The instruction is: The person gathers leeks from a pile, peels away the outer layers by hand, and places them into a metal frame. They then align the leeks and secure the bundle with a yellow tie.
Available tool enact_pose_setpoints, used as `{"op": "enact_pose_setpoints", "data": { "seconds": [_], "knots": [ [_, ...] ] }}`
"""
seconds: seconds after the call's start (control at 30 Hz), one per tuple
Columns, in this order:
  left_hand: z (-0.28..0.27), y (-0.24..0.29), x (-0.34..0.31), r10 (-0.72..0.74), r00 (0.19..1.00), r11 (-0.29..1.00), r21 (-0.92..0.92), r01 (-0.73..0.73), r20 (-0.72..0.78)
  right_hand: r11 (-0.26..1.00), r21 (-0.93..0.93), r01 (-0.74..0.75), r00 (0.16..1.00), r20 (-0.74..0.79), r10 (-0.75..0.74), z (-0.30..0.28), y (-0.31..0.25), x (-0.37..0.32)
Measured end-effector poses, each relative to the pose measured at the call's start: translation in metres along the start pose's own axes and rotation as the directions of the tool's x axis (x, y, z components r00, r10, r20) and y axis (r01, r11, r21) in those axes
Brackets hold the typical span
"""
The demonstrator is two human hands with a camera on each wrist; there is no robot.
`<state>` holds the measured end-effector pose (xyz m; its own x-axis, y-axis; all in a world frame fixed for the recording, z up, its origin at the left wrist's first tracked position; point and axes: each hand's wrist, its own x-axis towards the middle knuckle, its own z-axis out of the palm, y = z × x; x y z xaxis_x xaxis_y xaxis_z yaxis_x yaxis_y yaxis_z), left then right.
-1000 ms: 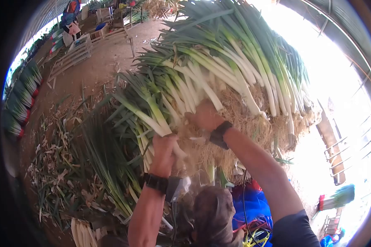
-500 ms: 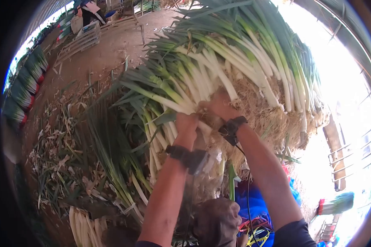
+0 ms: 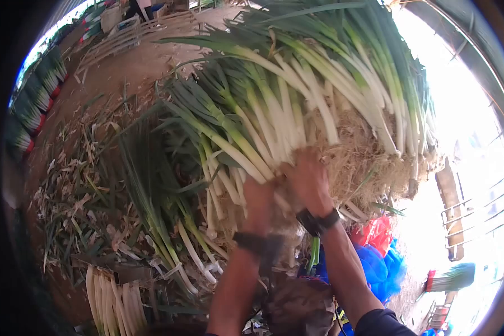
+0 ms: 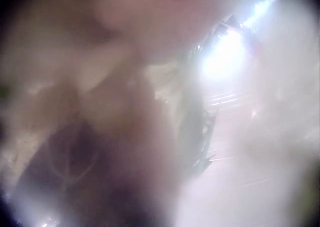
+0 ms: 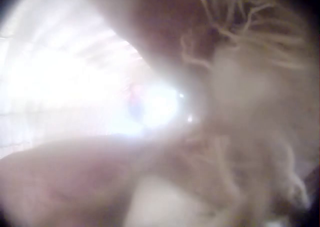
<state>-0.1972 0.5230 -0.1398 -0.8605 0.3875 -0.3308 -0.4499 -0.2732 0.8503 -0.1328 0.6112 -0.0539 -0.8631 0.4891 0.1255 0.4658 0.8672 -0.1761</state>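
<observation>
A large heap of leeks (image 3: 269, 112), green leaves to the upper left and white stems toward the person, fills the middle of the head view. The left hand (image 3: 259, 199) is at the root end of two white stems at the heap's lower edge; its fingers are blurred. Beside it, the right hand (image 3: 309, 178) reaches over the root ends, fingers pointing into the pile, their hold unclear. Tangled roots (image 3: 358, 157) spread to its right. In the right wrist view, pale roots (image 5: 250, 31) hang close to the blurred hand. The left wrist view is mostly blurred.
Leaf scraps (image 3: 84, 196) cover the ground at left. White stems (image 3: 115, 302) stand at the lower left. Red-banded bundles (image 3: 31, 115) line the far left, and another bundle (image 3: 451, 278) lies at right. Blue plastic (image 3: 378, 269) is beside the right forearm.
Both hands have moved down a little from the stems, and the right hand has turned with its fingers pointing up into the heap. The view has shifted slightly.
</observation>
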Motion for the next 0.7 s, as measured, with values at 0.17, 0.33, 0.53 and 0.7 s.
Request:
{"op": "enact_pose_setpoints", "data": {
  "seconds": [0.17,0.33,0.53,0.7],
  "knots": [
    [0.005,-0.007,-0.010,0.077,0.991,0.997,-0.019,-0.075,0.113,0.912,-0.354,0.207,0.928,-0.223,-0.297,0.005,0.023,-0.015],
    [-0.003,0.011,-0.014,0.002,0.990,1.000,-0.004,-0.001,0.144,0.992,-0.094,0.078,0.980,-0.175,-0.093,0.030,0.020,-0.015],
    [-0.036,-0.015,-0.094,-0.030,0.982,0.997,0.069,0.018,0.188,0.975,0.174,-0.140,0.979,-0.123,0.163,0.018,0.006,-0.110],
    [-0.081,-0.054,-0.140,-0.006,0.983,0.985,0.170,-0.025,0.182,0.879,0.422,-0.222,0.964,-0.039,0.262,0.026,-0.009,-0.170]
  ]
}}
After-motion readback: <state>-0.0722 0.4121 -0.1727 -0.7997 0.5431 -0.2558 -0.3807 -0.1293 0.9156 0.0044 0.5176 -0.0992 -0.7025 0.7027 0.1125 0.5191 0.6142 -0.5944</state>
